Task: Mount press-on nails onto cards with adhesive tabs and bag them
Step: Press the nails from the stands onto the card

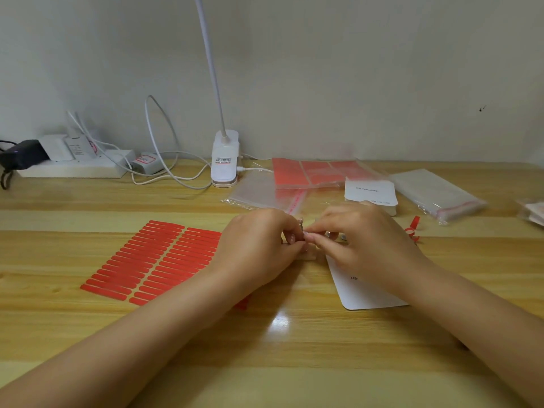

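I see the wooden table (88, 207) carrying everything, supplies in an arc so both hands reach them. Left of my left hand lies the sheet of red adhesive tabs (147, 260), flat, peel-ready. Behind the hands: an open clear bag (253, 192) and a bag of spare red sheets (318, 172), parked for bagging later, I judge. Behind my right hand sits the stack of blank cards (371, 195); beyond it a pack of bags (435, 195). One white card (365, 293) lies flat under my right wrist, likely pinned steady. Left hand (259, 245) and right hand (362, 240) meet fingertip to fingertip, curled, pinching something tiny, probably a press-on nail (300, 223) or tab; too small to tell. Peeled red backing (412, 229) curls right of my right hand.
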Demonstrator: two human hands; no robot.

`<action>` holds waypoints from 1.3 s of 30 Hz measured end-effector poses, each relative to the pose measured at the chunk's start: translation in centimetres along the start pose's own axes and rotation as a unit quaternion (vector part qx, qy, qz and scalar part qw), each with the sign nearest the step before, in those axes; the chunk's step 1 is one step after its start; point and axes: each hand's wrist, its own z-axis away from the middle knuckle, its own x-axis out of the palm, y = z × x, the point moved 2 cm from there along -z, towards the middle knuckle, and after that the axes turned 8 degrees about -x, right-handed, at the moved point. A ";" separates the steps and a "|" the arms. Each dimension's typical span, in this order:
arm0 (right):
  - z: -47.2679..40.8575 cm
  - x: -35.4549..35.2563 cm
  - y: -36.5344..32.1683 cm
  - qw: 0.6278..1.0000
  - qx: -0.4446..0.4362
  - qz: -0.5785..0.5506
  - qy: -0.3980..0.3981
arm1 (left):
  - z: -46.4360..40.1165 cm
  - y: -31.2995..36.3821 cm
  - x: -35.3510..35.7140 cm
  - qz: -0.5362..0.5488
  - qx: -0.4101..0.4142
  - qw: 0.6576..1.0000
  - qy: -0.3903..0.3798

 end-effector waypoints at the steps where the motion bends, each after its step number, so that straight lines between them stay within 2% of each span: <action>1: 0.0 0.0 0.0 1.000 0.000 -0.003 -0.001 | 0.0 0.0 0.0 -0.001 0.000 1.000 -0.001; 8: -0.3 0.1 0.4 0.998 0.050 -0.039 -0.006 | 0.0 0.0 0.0 -0.003 0.000 1.000 -0.001; 13: -0.4 -0.1 0.8 0.993 0.103 -0.035 0.039 | 0.1 0.1 -0.2 0.001 0.002 1.000 -0.005; 22: 2.1 -3.6 1.2 0.988 0.086 -0.067 0.108 | 0.7 0.6 -0.7 -0.049 0.031 0.998 -0.001; 26: 4.9 -5.0 2.2 0.985 0.114 -0.056 0.118 | 1.0 1.3 -1.6 -0.086 0.080 0.992 0.033; 29: 7.0 -5.2 2.6 0.985 0.121 -0.040 0.118 | 1.8 2.8 -2.2 -0.100 0.182 0.976 0.068; 33: 8.4 -4.8 2.8 0.985 0.110 -0.056 0.118 | 3.2 4.5 -0.4 -0.075 0.283 0.956 -0.029; 39: 9.0 -3.9 2.9 0.987 0.094 -0.063 0.114 | 3.5 5.4 1.8 -0.066 0.283 0.951 -0.104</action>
